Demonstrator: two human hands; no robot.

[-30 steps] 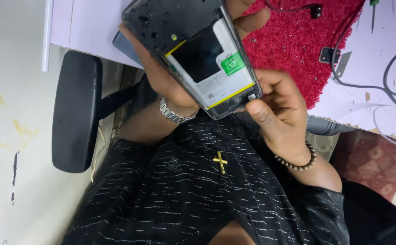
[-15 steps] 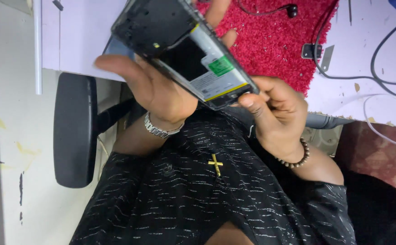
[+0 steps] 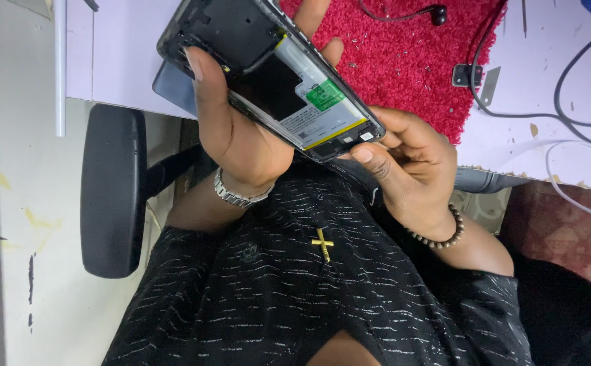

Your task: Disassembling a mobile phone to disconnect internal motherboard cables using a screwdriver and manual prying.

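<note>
Since the earlier frames the opened phone (image 3: 271, 78) has tilted further, its lower end swinging down toward the right hand (image 3: 407, 169), and the view has shifted so the desk fills more of the top edge.

Left hand (image 3: 241, 129): wrapped around the phone's long edge, thumb laid across the black inner frame, fingertips showing past the far side. Closed firmly on it. Metal link watch band (image 3: 238, 195) at the wrist.

Right hand: fingers curled narrow, thumb and forefinger pinching the phone's lower corner. Dark bead bracelet (image 3: 437, 237) on that wrist.

Phone: held above the lap, in front of the desk edge, back cover off. Rigid black plastic frame, matte, with small recesses near the top. Flat rectangular battery (image 3: 302, 102) seated in the lower half, pale grey-white face, yellow strip along its bottom edge. Small green square label (image 3: 324, 95) on the battery's upper part; fine print beneath, too small to read.

Behind: red shaggy mat (image 3: 410, 54), coarse pile, on a pale lilac desk (image 3: 119, 61). Black cables (image 3: 566, 102) trail over the desk at right; a small metal bracket (image 3: 468, 74) just off the mat.

Below: black knit shirt (image 3: 322, 298) flecked with short white dashes, small gold cross pendant (image 3: 322, 244) lying on it. Padded black chair armrest (image 3: 112, 190) at left, smooth and rounded.
</note>
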